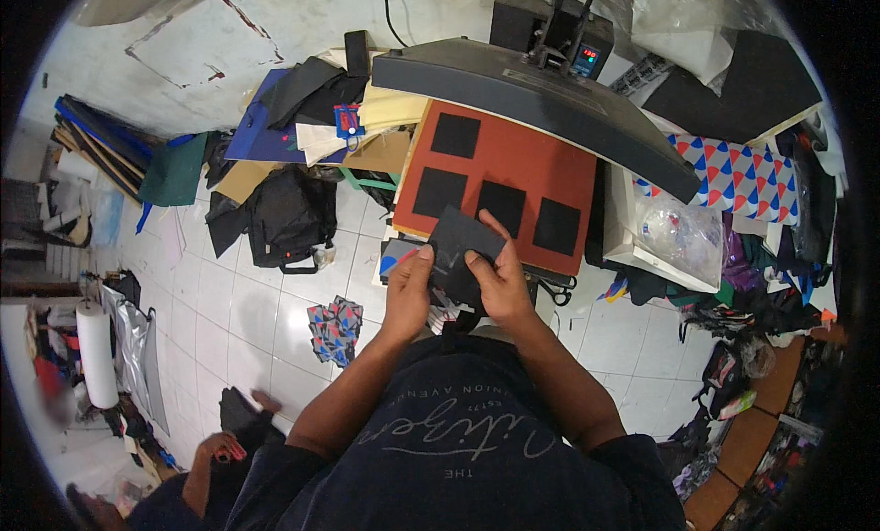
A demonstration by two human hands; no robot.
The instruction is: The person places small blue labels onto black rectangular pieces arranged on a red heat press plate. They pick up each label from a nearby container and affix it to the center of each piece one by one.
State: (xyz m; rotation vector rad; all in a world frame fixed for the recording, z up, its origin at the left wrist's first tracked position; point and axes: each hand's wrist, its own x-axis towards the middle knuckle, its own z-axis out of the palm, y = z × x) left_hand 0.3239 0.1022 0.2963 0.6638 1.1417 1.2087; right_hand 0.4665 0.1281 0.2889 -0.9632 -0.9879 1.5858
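While hands (502, 279) hold dark piece (461, 245) | black squares (456, 135) lie on red pad (527, 155)

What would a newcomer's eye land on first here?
Probably the reddish-brown pad at upper centre, bearing four black squares. Just below, the left hand and right hand hold a black piece between them. At upper right, a red, blue and grey patterned sheet stands out.

- Black backpack (293, 210), on the white tiled floor (192, 302)
- Dark green sheet (174, 171), to the left of the backpack, near it
- Blue and tan sheets (103, 151), leaning farther left of the backpack
- White roll (95, 357), well to the lower left of the backpack
- Silver sheet (136, 343), lower left of the backpack too
- White box (621, 247) with clear plastic (683, 233) in it, well right of the backpack
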